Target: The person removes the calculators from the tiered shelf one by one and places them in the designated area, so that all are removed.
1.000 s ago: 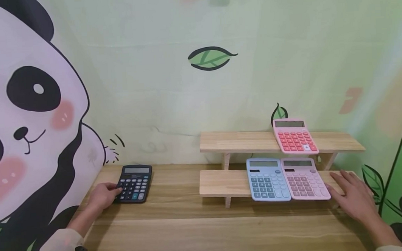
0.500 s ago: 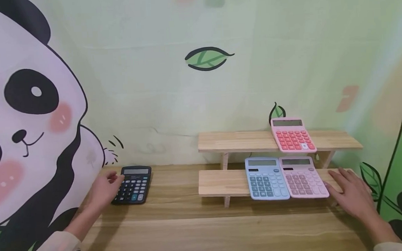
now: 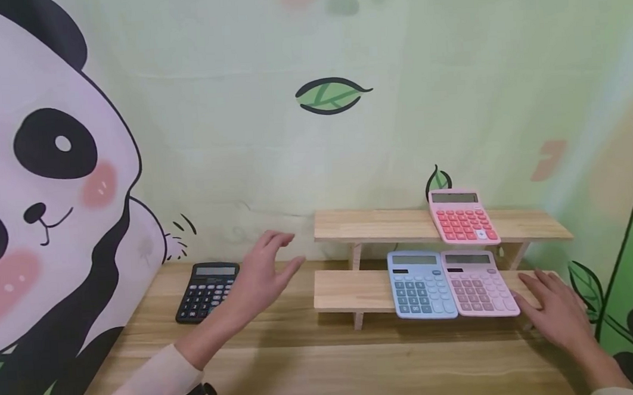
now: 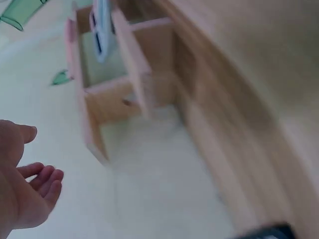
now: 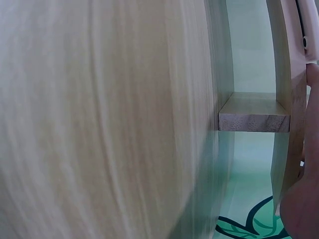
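Observation:
My left hand [image 3: 258, 278] hovers in the air between the black calculator [image 3: 195, 302] and the wooden shelf, fingers spread and holding nothing. That calculator lies on the table, its right side partly hidden by the hand and forearm. My right hand [image 3: 556, 313] rests on the right end of the lower shelf [image 3: 350, 290]. Its thumb is at the edge of a pale pink calculator [image 3: 479, 284]. Against that one, on its left, leans a blue calculator [image 3: 422, 284]. A brighter pink calculator [image 3: 464, 216] stands tilted on the upper shelf [image 3: 371, 223].
The two-step wooden shelf stands on a wood-grain table [image 3: 336, 375], near a printed cloth backdrop [image 3: 227, 136] with a panda and leaves. In the right wrist view a shelf leg [image 5: 254, 122] shows beneath the boards.
My left hand has let go of the black calculator, lifted, and moved right toward the shelf. The calculator stays on the table. My right hand stays at the lower shelf's right end.

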Available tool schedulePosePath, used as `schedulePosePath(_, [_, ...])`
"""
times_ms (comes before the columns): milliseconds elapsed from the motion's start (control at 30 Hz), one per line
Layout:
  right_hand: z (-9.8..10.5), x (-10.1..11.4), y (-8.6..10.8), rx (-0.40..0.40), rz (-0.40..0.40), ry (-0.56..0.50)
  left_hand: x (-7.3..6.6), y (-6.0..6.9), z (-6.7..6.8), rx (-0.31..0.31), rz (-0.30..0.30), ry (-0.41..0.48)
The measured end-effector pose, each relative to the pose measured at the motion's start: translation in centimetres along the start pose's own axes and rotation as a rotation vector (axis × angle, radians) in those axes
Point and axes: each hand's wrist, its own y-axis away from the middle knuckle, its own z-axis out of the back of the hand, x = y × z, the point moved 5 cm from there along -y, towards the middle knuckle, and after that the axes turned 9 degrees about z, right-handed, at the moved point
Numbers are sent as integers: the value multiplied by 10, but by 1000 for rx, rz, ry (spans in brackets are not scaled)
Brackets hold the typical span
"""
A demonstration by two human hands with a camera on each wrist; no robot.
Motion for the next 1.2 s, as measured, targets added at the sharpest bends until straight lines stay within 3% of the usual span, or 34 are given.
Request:
schedulePosePath(167, [1,0,1,-3,-1,5,-48,-19,-21,-42,-164,5])
schedulePosePath(333, [0,0,3,19,-13,5,-78,-37,-53,23,-185,65])
schedulePosePath(600, [1,1,2,24,-16,8,-119,-70,-106,167,-75,128])
schedulePosePath(767, [1,2,-1,16,-8,9,-138,-80,-135,257,24,199])
schedulePosePath(900, [2,1,-2,13,-7,11,-149,-86,-157,287,115,263])
schedulePosePath(1100, [2,1,-1,7,-7,11,-153,-87,-185,299,343,420])
schedulePosePath(1200, [0,1,0,7,-11,6,-153,-85,-194,278,424,479])
